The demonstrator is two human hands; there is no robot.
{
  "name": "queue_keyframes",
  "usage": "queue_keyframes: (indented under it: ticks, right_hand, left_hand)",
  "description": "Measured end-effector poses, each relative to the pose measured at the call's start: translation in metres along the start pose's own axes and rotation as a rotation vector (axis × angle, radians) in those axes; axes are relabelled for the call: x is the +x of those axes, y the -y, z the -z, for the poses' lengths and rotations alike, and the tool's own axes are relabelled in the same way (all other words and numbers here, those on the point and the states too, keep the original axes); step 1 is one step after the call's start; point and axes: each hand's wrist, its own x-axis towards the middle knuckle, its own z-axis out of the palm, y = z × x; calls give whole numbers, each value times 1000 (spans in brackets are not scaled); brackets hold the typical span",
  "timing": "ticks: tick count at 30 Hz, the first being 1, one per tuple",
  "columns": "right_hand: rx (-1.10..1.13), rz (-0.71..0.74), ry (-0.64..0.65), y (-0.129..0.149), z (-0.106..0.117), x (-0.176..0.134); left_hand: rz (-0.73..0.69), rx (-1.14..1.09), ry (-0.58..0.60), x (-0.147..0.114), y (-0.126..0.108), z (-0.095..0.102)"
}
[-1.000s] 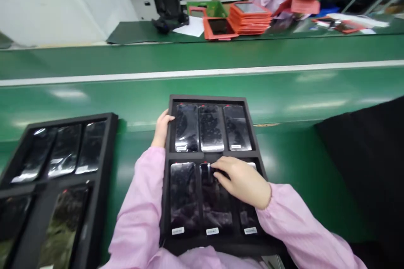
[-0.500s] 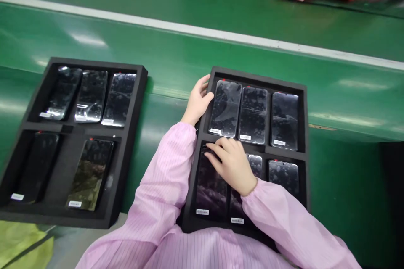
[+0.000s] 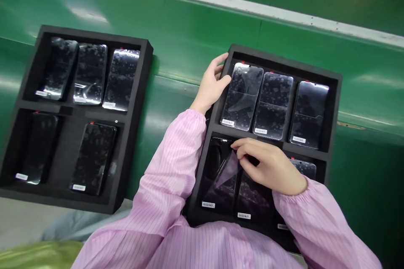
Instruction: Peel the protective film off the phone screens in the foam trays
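Observation:
My left hand [image 3: 212,84] grips the upper left edge of a black foam tray [image 3: 334,109], thumb on the near side and fingers over the rim. Dark phone screens lie in this tray in two rows, each with a small white label. With thumb and fingertips pinched, my right hand [image 3: 271,166] holds the corner of a clear protective film [image 3: 228,170]. The film is lifted and folded back from the lower left phone screen [image 3: 212,191], whose lower part it still covers. My right hand and forearm partly hide the other screens in the lower row.
A second black foam tray [image 3: 143,75] lies to the left, with several phone screens in its two compartments. Both trays rest on a green work surface [image 3: 176,130]. A pale rail [image 3: 221,2] crosses behind them. Yellow-green material [image 3: 41,254] shows at the bottom left.
My right hand has moved right, pulling the film's top corner up and away from the lower left phone screen. My left hand stays on the tray edge. The camera view has shifted.

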Motion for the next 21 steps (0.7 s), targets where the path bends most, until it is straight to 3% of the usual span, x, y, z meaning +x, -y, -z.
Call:
queue_keyframes:
  ticks: [5, 10, 17, 21]
  right_hand:
    - [74, -37, 43, 0, 9, -1]
    - [-130, 43, 68, 22, 9, -8]
    - [-298, 288, -26, 68, -41, -17]
    - [-245, 299, -70, 73, -58, -17]
  left_hand:
    - [-16, 6, 1, 1, 2, 1]
    - [21, -19, 4, 1, 2, 1]
    - [34, 6, 0, 0, 4, -1]
    - [51, 14, 2, -1, 5, 1]
